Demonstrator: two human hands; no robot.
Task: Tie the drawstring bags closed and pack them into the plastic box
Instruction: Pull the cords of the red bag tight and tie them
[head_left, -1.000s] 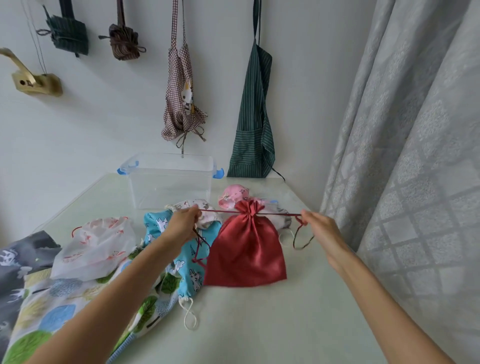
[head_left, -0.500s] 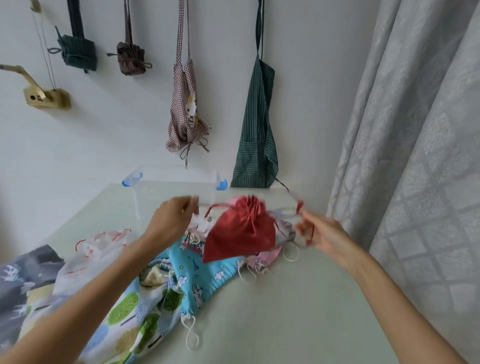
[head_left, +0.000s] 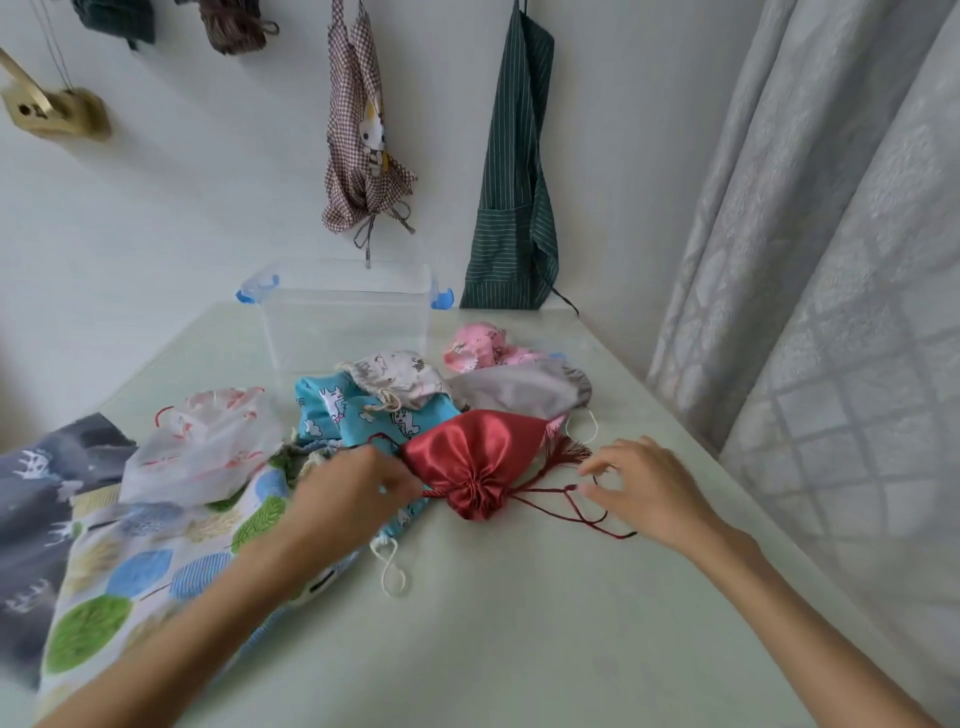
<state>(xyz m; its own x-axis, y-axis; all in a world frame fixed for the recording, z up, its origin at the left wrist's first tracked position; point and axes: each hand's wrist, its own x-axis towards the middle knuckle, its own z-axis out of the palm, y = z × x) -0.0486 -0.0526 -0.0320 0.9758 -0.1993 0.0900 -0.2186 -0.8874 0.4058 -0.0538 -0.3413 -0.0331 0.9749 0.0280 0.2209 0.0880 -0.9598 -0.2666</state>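
1. Head view, red satin bag: lies on the tabletop toward its right half, between your two hands. Its cinched neck points at you and its body rests on the pile behind.
2. Red cord: trails loose from the neck toward the right edge, looped on the tabletop. No knot shows.
3. Left hand: fingers curled at the left side of the neck. Whether they pinch the cord or only the fabric cannot be told.
4. Right hand: fingers spread and relaxed, hovering over the cord loops, holding nothing that can be seen.
5. Plastic box: clear, blue clips, lidless, at the far edge near the wall. It looks empty.
6. Other bags: blue cartoon bag, grey bag, pink bag and patterned white bag are heaped between the red bag and the box; a sheer white bag and a leaf-print cloth lie toward the left edge.
7. Risk, judged: if you let the neck go before knotting, slippery satin may ease open again.
8. Risk, judged: the cord loops overlap, so grabbing the wrong strand may snarl rather than tie.
9. Risk, judged: the white cord loop nearby could get caught into your pull.
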